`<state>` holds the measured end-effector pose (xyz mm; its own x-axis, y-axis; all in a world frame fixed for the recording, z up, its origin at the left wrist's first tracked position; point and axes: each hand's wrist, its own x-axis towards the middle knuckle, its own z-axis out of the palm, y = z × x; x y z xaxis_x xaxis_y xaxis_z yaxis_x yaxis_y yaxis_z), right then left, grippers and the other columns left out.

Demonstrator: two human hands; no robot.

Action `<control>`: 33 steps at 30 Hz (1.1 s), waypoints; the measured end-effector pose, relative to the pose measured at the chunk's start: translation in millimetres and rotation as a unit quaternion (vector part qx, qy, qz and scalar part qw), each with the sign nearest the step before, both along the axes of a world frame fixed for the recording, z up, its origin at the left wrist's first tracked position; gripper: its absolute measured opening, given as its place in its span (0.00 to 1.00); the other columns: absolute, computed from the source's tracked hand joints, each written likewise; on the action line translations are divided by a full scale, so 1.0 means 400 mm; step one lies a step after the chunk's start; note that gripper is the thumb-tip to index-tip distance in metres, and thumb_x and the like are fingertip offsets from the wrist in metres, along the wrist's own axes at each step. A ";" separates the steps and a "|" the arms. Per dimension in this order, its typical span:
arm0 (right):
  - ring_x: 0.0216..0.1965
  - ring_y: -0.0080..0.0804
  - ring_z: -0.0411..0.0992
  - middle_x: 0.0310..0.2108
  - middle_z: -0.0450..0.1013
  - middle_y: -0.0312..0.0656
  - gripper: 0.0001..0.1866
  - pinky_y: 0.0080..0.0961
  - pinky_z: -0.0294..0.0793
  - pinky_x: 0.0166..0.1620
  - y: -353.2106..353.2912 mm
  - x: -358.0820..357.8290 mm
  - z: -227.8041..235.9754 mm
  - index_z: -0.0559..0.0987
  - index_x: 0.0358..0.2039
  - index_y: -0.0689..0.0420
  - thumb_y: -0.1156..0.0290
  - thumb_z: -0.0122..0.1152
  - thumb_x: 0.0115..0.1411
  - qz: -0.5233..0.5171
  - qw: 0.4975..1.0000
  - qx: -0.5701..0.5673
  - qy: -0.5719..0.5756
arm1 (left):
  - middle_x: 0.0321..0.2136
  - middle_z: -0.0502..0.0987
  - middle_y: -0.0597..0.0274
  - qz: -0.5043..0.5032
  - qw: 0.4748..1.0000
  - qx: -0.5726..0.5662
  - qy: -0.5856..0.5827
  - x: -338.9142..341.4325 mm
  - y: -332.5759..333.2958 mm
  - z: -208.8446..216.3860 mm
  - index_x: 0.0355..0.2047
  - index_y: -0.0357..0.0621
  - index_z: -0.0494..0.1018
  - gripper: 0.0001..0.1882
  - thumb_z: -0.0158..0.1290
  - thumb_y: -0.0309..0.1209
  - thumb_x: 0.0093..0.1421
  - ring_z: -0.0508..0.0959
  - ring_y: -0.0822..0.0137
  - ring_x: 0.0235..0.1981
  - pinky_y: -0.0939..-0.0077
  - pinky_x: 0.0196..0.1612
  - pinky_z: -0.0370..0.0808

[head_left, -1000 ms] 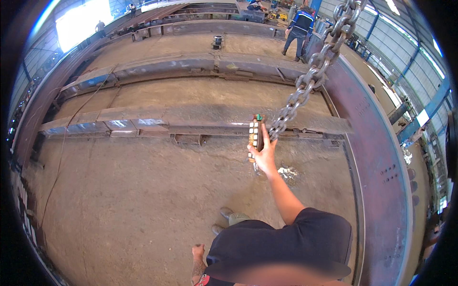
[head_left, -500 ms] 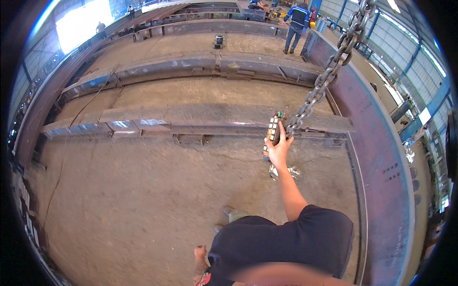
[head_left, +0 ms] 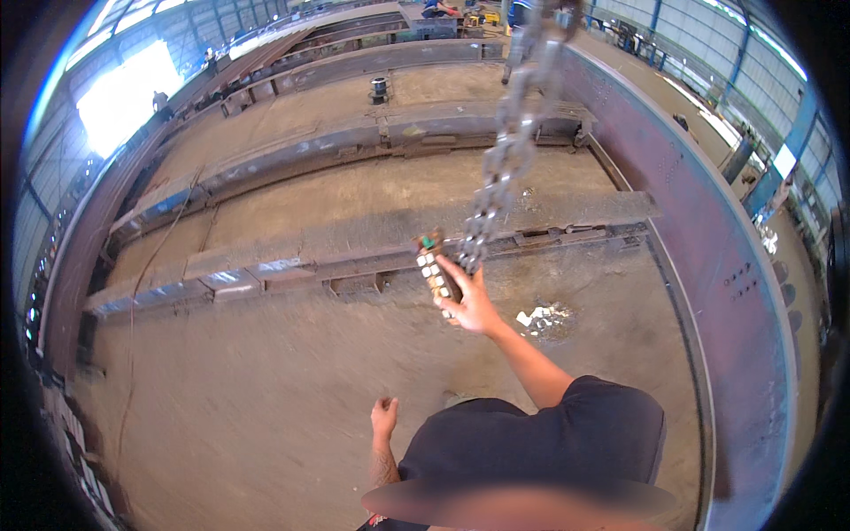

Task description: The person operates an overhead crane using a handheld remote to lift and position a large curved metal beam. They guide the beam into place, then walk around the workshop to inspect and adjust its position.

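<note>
My right hand (head_left: 472, 305) is closed around a crane remote (head_left: 435, 276), a slim handset with two rows of white buttons and a green button near its top. A heavy steel chain (head_left: 501, 164), blurred by motion, hangs down from above to the same hand. Whether my fingers also grip the chain is hidden. My left hand (head_left: 384, 414) hangs low beside my body, fingers curled, with nothing visible in it.
A tall steel beam (head_left: 708, 257) runs along my right. Low steel beams (head_left: 354, 252) cross the floor ahead. White debris (head_left: 544, 319) lies beyond my right forearm. A small black spool (head_left: 379, 89) stands farther off. A person (head_left: 518, 35) stands behind the chain.
My right hand has swung left with the remote and the chain, leaving the white debris more exposed. My left hand has come up and forward. The view has shifted slightly.
</note>
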<state>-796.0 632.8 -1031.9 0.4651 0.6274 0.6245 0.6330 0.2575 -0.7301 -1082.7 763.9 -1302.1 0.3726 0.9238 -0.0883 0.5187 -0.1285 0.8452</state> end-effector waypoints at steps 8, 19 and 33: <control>0.62 0.55 0.50 0.62 0.62 0.46 0.39 0.51 0.38 0.67 0.338 0.336 -0.178 0.61 0.64 0.40 0.66 0.65 0.52 0.227 0.971 -0.023 -0.076 | 0.60 0.60 0.44 -0.102 0.911 0.399 -0.026 0.700 0.298 0.165 0.63 0.35 0.50 0.42 0.60 0.36 0.56 0.62 0.56 0.62 0.59 0.58 0.66; 0.66 0.60 0.48 0.69 0.37 0.59 0.45 0.43 0.55 0.64 0.413 0.723 -0.155 0.60 0.65 0.34 0.69 0.67 0.47 0.438 0.873 -0.047 -0.210 | 0.55 0.66 0.49 0.066 0.826 0.560 -0.019 1.119 0.548 0.160 0.58 0.37 0.58 0.38 0.62 0.40 0.53 0.66 0.51 0.56 0.51 0.61 0.58; 0.32 0.31 0.75 0.39 0.73 0.46 0.37 0.34 0.77 0.32 -0.001 0.950 -1.036 0.57 0.66 0.46 0.74 0.57 0.56 0.087 0.770 -0.299 0.557 | 0.48 0.71 0.52 -0.024 0.897 0.320 -0.302 1.134 0.479 0.497 0.52 0.32 0.64 0.32 0.66 0.30 0.50 0.72 0.58 0.47 0.64 0.53 0.67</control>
<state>-416.0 632.5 -1446.3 0.3800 0.7611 -0.5257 -0.4781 -0.3249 -0.8160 -629.2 955.6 -1103.4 0.2148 0.6942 0.6870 -0.0292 -0.6985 0.7150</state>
